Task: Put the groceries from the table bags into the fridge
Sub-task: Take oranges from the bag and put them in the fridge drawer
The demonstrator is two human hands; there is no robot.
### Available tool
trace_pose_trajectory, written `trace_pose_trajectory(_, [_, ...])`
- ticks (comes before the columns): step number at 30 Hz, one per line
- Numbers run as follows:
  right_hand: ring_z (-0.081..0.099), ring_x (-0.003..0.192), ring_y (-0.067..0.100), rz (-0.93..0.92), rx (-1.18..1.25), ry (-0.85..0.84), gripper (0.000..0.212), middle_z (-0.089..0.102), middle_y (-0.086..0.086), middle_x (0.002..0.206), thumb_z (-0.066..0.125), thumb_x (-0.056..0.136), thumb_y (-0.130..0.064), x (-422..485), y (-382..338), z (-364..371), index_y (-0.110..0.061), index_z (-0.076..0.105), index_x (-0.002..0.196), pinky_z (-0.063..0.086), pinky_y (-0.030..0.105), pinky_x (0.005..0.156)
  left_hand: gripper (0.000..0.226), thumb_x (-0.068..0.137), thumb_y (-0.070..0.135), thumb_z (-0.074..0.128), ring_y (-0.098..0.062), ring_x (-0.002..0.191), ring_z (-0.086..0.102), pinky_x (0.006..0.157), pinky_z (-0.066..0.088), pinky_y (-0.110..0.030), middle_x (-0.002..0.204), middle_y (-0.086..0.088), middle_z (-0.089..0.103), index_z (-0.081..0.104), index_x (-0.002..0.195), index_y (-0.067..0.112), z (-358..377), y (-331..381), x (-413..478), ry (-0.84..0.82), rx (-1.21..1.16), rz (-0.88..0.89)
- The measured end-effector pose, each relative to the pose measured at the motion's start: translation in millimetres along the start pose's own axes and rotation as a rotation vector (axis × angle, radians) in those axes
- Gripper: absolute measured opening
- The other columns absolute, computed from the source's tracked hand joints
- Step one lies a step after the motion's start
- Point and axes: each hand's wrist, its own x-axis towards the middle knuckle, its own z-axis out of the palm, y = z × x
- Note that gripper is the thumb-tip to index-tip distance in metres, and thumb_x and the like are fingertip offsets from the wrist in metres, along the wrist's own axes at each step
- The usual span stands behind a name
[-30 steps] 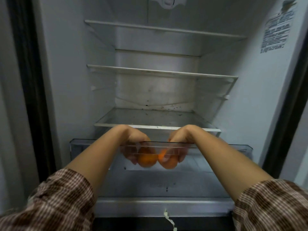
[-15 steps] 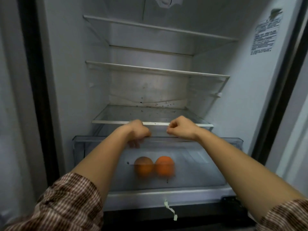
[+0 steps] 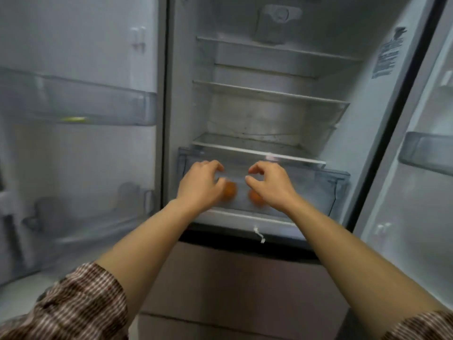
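Note:
Two oranges lie side by side in the clear crisper drawer (image 3: 318, 187) at the bottom of the open fridge: the left orange (image 3: 230, 190) and the right orange (image 3: 255, 198), both partly hidden behind my hands. My left hand (image 3: 199, 185) hovers in front of the drawer's front wall with loosely curled fingers and holds nothing. My right hand (image 3: 270, 184) is beside it, thumb and fingers loosely spread, also holding nothing. The frame is blurred by motion.
Above the drawer are three bare glass shelves (image 3: 269, 94). The left fridge door (image 3: 73, 106) stands open with clear door bins; the right door (image 3: 426, 155) is open too. A brown freezer drawer front (image 3: 232, 278) lies below.
My hands let go of the two oranges in the drawer, rose to its top edge, and now have drawn back in front of it. The view has pulled back and turned left.

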Motion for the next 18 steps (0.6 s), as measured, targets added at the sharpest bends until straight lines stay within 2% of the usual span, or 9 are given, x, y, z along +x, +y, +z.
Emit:
trace_pose_trajectory(4, [0.058, 0.104, 0.028, -0.065, 0.058, -0.01, 0.022, 0.068, 0.008, 0.105, 0.065, 0.085, -0.028, -59.7, -40.3, 14.6, -0.013, 0.067, 0.099, 0.046, 0.039, 0.091, 0.035, 0.086, 0.026, 0.055, -0.024, 0.121, 0.044, 0.088, 0.045, -0.04, 0.119, -0.006, 0.059, 0.058, 0.12, 0.015, -50.9, -1.3, -78.8, 0.028, 0.146, 0.036])
trace_pose_trajectory(8, [0.057, 0.104, 0.026, -0.158, 0.093, -0.042, 0.025, 0.065, 0.009, 0.108, 0.064, 0.087, -0.029, -99.9, -100.0, 20.8, -0.011, 0.066, 0.104, 0.046, 0.036, 0.09, 0.031, 0.085, 0.024, 0.055, -0.026, 0.114, 0.047, 0.08, 0.047, -0.04, 0.111, -0.006, 0.062, 0.061, 0.114, 0.014, -112.8, -15.4, -142.0, 0.119, 0.253, 0.015])
trace_pose_trajectory(12, [0.053, 0.108, 0.024, -0.308, 0.142, -0.103, 0.027, 0.062, 0.008, 0.113, 0.06, 0.09, -0.029, -133.4, -178.3, 34.6, -0.011, 0.064, 0.11, 0.045, 0.038, 0.091, 0.03, 0.083, 0.022, 0.057, -0.029, 0.113, 0.048, 0.086, 0.045, -0.041, 0.111, -0.008, 0.063, 0.063, 0.111, 0.013, -185.2, -49.9, -202.1, 0.2, 0.34, -0.12])
trace_pose_trajectory(18, [0.052, 0.11, 0.023, -0.468, 0.28, -0.212, 0.029, 0.062, 0.008, 0.114, 0.062, 0.087, -0.029, -185.7, -316.9, 83.8, -0.011, 0.064, 0.11, 0.043, 0.038, 0.094, 0.029, 0.087, 0.02, 0.053, -0.023, 0.117, 0.045, 0.085, 0.041, -0.036, 0.117, -0.003, 0.06, 0.061, 0.115, 0.016, -285.7, -126.3, -298.1, 0.216, 0.46, -0.367])
